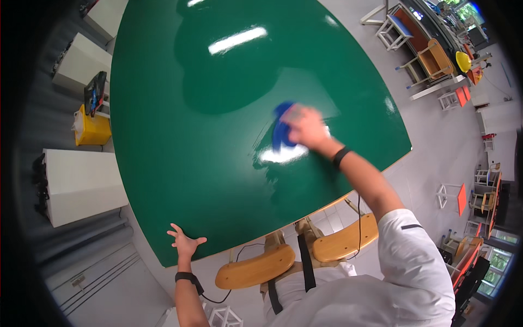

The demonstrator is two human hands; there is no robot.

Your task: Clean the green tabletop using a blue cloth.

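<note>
A large green tabletop [184, 163] spreads out in front of me. My right hand [306, 126] presses a blue cloth [282, 131] onto its surface, right of the middle; both are blurred. Around the cloth the surface looks wet and streaked, with a glossy patch beside it. At the near left corner, my left hand [185, 241] rests on the green top with its fingers spread and holds nothing.
Two wooden chair backs [255, 266] stand at the table's near edge, close to my body. A yellow bin [93, 126] and white cabinets [83, 182] line the left side. On the right are a red-topped stool [461, 199] and a wooden chair [437, 59].
</note>
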